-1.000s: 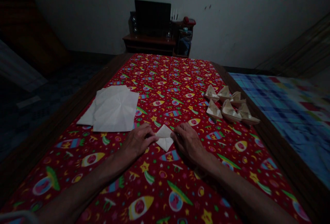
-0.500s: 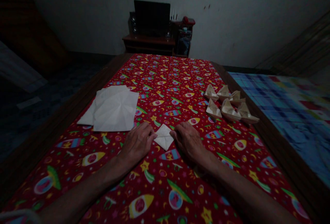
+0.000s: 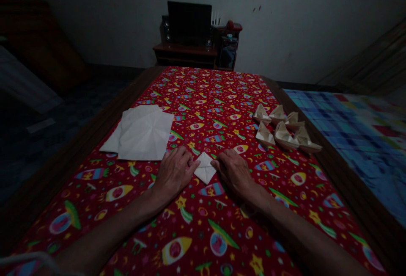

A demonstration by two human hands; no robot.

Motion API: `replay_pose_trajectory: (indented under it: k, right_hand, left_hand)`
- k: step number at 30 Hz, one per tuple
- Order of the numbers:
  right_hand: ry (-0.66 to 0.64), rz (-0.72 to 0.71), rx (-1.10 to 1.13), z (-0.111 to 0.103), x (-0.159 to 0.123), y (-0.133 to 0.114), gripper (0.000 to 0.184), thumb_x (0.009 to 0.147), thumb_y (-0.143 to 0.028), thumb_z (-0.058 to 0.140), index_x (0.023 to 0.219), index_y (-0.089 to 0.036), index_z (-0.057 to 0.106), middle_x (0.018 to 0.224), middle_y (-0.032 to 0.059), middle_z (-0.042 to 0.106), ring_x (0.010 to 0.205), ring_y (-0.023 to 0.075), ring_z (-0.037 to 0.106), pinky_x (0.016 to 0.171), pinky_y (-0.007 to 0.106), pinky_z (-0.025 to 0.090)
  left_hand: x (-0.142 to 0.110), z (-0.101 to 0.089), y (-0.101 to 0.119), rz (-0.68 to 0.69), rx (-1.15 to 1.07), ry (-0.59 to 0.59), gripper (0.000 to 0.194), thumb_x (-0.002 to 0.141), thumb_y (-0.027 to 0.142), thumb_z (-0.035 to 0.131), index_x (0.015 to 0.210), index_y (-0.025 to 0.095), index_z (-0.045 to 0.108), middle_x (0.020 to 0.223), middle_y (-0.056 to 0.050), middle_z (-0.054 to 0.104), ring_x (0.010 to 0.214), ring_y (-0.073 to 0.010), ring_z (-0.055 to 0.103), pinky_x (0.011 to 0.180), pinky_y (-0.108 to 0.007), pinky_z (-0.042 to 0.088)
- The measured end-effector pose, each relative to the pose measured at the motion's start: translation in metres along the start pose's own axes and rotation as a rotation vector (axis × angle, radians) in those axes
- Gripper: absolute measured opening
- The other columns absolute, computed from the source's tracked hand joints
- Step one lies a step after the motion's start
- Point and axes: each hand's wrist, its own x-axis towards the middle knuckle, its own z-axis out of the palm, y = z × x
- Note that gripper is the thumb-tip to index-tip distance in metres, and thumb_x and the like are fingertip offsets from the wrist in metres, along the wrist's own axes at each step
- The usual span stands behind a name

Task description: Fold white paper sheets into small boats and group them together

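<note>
Fingers [image 3: 195, 165] touch creased paper diamond [image 3: 205, 169].

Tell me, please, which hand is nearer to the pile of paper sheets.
The left hand: it is just by the near right corner of the paper pile. The right hand is farther off, beyond the small folded paper.

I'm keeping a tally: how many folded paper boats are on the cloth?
6, on the cloth's right side: three boats farther back, three nearer. Overlaps could hide another.
</note>
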Motion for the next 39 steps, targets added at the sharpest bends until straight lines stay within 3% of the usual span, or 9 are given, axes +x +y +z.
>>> replay_pose_trajectory:
  k: [6, 13, 20, 23, 26, 29, 32, 35, 39]
  right_hand:
    - [0.005, 0.003, 0.013, -0.002, 0.001, -0.001, 0.023, 0.090, -0.032, 0.048, 0.072, -0.019, 0.053, 0.073, 0.0038, 0.054, 0.069, 0.0172, 0.045, 0.059, 0.028, 0.030]
    - [-0.115, 0.026, 0.155, -0.012, -0.002, 0.000, 0.018, 0.091, -0.025, 0.047, 0.077, -0.018, 0.056, 0.077, 0.0045, 0.053, 0.075, 0.0171, 0.047, 0.066, 0.026, 0.036]
    - [-0.144, 0.057, 0.115, -0.014, -0.003, 0.002, 0.014, 0.088, -0.022, 0.048, 0.077, -0.018, 0.056, 0.079, 0.0051, 0.051, 0.075, 0.0173, 0.047, 0.065, 0.026, 0.036]
    - [-0.143, 0.076, 0.090, -0.013, -0.004, 0.004, 0.014, 0.088, -0.023, 0.049, 0.076, -0.018, 0.056, 0.078, 0.0047, 0.051, 0.074, 0.0172, 0.047, 0.064, 0.027, 0.035]
    - [-0.131, 0.053, 0.093, -0.013, -0.004, 0.006, 0.015, 0.088, -0.023, 0.048, 0.076, -0.018, 0.056, 0.078, 0.0049, 0.052, 0.074, 0.0171, 0.047, 0.064, 0.027, 0.036]
    - [-0.124, 0.037, 0.134, -0.015, -0.002, 0.008, 0.013, 0.086, -0.023, 0.050, 0.076, -0.018, 0.057, 0.079, 0.0055, 0.054, 0.074, 0.0174, 0.049, 0.064, 0.027, 0.037]
    - [-0.117, 0.104, 0.237, -0.017, 0.000, 0.013, 0.010, 0.082, -0.021, 0.054, 0.075, -0.018, 0.060, 0.076, 0.0048, 0.058, 0.072, 0.0169, 0.052, 0.063, 0.027, 0.039]
    - [-0.027, 0.199, 0.361, -0.019, 0.001, 0.015, 0.010, 0.081, -0.019, 0.054, 0.080, -0.018, 0.063, 0.077, 0.0040, 0.062, 0.071, 0.0165, 0.056, 0.064, 0.027, 0.042]
    - [0.003, 0.045, 0.364, -0.022, -0.003, 0.007, 0.016, 0.086, -0.021, 0.049, 0.087, -0.019, 0.065, 0.080, 0.0064, 0.062, 0.075, 0.0176, 0.056, 0.066, 0.028, 0.044]
  left_hand:
    - [0.003, 0.001, 0.000, 0.026, -0.031, -0.011, 0.019, 0.085, 0.033, 0.055, 0.074, 0.019, 0.053, 0.080, -0.001, 0.053, 0.080, -0.0192, 0.052, 0.070, -0.033, 0.034]
    - [0.000, 0.001, -0.003, 0.020, -0.065, -0.031, 0.018, 0.084, 0.033, 0.058, 0.073, 0.019, 0.053, 0.081, -0.001, 0.054, 0.081, -0.0184, 0.052, 0.071, -0.032, 0.035]
    - [-0.001, -0.003, 0.000, 0.035, -0.029, -0.020, 0.017, 0.085, 0.031, 0.058, 0.074, 0.018, 0.054, 0.081, -0.002, 0.055, 0.083, -0.0199, 0.052, 0.071, -0.033, 0.036]
    - [-0.001, -0.005, 0.003, 0.076, -0.031, 0.000, 0.009, 0.085, 0.027, 0.057, 0.086, 0.018, 0.057, 0.092, -0.004, 0.058, 0.089, -0.0212, 0.052, 0.075, -0.035, 0.038]
    - [-0.002, -0.007, 0.007, 0.261, -0.020, -0.008, 0.023, 0.087, 0.017, 0.052, 0.109, 0.023, 0.056, 0.117, -0.005, 0.056, 0.106, -0.0234, 0.048, 0.088, -0.040, 0.037]
    - [-0.003, -0.008, 0.011, 0.410, -0.003, -0.070, 0.032, 0.088, 0.014, 0.050, 0.118, 0.024, 0.054, 0.128, -0.002, 0.054, 0.116, -0.0244, 0.043, 0.095, -0.042, 0.035]
    - [-0.006, -0.008, 0.011, 0.434, -0.011, -0.106, 0.036, 0.087, 0.010, 0.048, 0.122, 0.019, 0.053, 0.131, -0.004, 0.053, 0.122, -0.0235, 0.040, 0.098, -0.041, 0.036]
    - [-0.009, -0.005, 0.008, 0.440, -0.041, -0.127, 0.046, 0.083, 0.003, 0.047, 0.126, 0.018, 0.050, 0.134, -0.005, 0.051, 0.126, -0.0222, 0.038, 0.102, -0.041, 0.034]
    - [-0.011, 0.000, 0.004, 0.428, -0.080, -0.150, 0.057, 0.077, -0.004, 0.042, 0.129, 0.019, 0.047, 0.138, -0.006, 0.046, 0.131, -0.0210, 0.034, 0.105, -0.043, 0.031]
